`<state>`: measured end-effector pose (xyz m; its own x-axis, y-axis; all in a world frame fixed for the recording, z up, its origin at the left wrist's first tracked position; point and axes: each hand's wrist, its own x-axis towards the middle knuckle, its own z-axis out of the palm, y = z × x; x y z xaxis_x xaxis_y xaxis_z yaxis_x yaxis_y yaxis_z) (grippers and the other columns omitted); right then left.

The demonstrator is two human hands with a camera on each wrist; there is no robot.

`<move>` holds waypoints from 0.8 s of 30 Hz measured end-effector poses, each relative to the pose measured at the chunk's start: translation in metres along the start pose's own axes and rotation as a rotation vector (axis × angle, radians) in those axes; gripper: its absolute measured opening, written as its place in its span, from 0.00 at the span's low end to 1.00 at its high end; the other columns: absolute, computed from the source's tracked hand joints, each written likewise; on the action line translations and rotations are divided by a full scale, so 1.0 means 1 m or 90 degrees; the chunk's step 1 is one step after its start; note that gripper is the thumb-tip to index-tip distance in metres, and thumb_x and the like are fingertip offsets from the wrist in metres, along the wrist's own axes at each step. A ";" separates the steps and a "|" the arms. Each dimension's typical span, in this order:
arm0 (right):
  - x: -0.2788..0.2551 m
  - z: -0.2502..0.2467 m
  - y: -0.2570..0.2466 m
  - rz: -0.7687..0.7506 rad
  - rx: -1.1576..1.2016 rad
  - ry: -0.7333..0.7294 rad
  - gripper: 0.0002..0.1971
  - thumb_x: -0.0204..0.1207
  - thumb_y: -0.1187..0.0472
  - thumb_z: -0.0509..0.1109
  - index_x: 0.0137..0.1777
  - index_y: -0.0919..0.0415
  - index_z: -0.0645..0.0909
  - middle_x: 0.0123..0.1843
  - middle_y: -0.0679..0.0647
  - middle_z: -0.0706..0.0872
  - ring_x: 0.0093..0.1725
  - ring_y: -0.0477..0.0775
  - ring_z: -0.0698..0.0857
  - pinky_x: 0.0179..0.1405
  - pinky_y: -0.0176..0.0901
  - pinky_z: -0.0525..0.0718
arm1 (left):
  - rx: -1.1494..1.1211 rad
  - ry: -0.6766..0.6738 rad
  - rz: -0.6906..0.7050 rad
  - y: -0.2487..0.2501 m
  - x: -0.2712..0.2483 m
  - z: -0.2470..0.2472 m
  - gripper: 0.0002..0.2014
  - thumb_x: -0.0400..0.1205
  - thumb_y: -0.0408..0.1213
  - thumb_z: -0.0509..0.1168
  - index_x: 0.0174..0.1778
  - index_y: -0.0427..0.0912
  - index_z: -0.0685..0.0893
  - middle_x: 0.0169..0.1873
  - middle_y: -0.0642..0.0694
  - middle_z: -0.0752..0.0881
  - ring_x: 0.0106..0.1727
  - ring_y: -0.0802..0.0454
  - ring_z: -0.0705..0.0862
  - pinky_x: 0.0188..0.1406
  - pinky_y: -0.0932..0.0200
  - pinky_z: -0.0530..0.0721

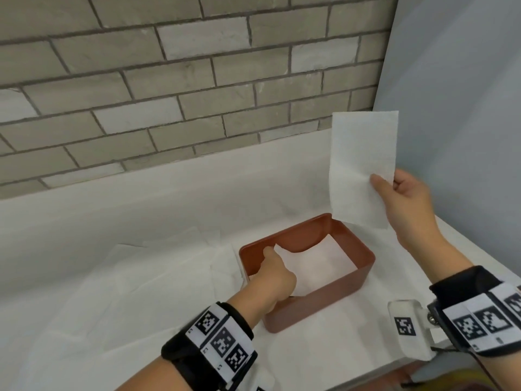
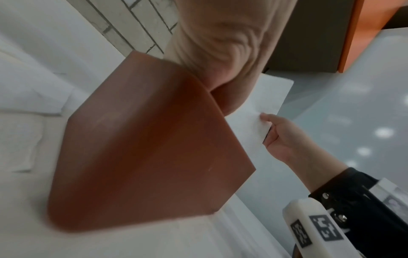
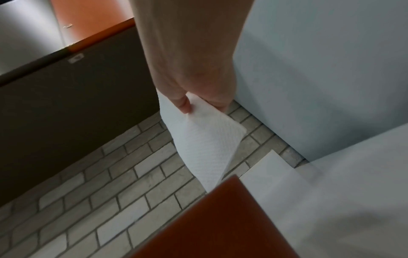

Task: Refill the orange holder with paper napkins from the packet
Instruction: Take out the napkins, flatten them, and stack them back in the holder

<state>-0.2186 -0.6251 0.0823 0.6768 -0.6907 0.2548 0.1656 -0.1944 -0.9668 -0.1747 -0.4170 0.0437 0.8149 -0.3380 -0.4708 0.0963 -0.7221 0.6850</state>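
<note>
Evidently one sheet goes in at a time. The right hand (image 1: 406,204) pinches a white napkin (image 1: 363,165) by its lower edge, thumb on the near face and fingers behind, and holds it upright in the air above and behind the far right corner of the orange holder (image 1: 324,309), probably so it can be lowered flat. The holder sits on the white tabletop (image 1: 112,320), close in front of the person, open side up, with white napkins (image 1: 318,266) already lying across its bottom. The left hand (image 1: 275,273) reaches over the near wall into the holder; its fingers seem to pinch or press a raised corner of the paper inside, though whether they close on it I cannot tell. My guess is that it is flattening the stack and steadying the holder so the next napkin lands square. The packet is not in view. More loose white paper (image 1: 174,249) lies on the tabletop to the left.
</note>
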 end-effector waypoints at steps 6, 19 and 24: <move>-0.021 0.013 0.009 -0.150 -0.117 -0.155 0.10 0.78 0.66 0.69 0.55 0.56 0.88 0.50 0.38 0.88 0.46 0.24 0.84 0.48 0.17 0.78 | 0.115 -0.031 -0.008 -0.001 -0.003 -0.003 0.41 0.81 0.28 0.57 0.82 0.44 0.37 0.80 0.39 0.56 0.77 0.41 0.67 0.75 0.52 0.70; -0.042 0.045 0.037 -0.388 -0.627 -0.616 0.15 0.77 0.61 0.66 0.62 0.49 0.86 0.63 0.40 0.86 0.63 0.40 0.84 0.64 0.29 0.77 | 0.119 0.298 0.206 -0.057 0.001 -0.050 0.22 0.84 0.37 0.61 0.75 0.44 0.70 0.70 0.43 0.70 0.73 0.46 0.69 0.68 0.59 0.70; -0.036 0.060 0.041 -0.324 -0.729 -0.705 0.17 0.78 0.59 0.62 0.62 0.46 0.85 0.63 0.37 0.86 0.64 0.40 0.83 0.60 0.29 0.74 | 0.083 0.256 0.216 -0.064 0.011 -0.041 0.21 0.86 0.37 0.53 0.77 0.42 0.67 0.70 0.44 0.74 0.70 0.48 0.75 0.64 0.63 0.70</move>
<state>-0.1932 -0.5663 0.0325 0.9505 0.2942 -0.1003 0.2769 -0.9481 -0.1563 -0.1487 -0.3498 0.0170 0.9450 -0.3255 0.0320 -0.2608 -0.6907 0.6745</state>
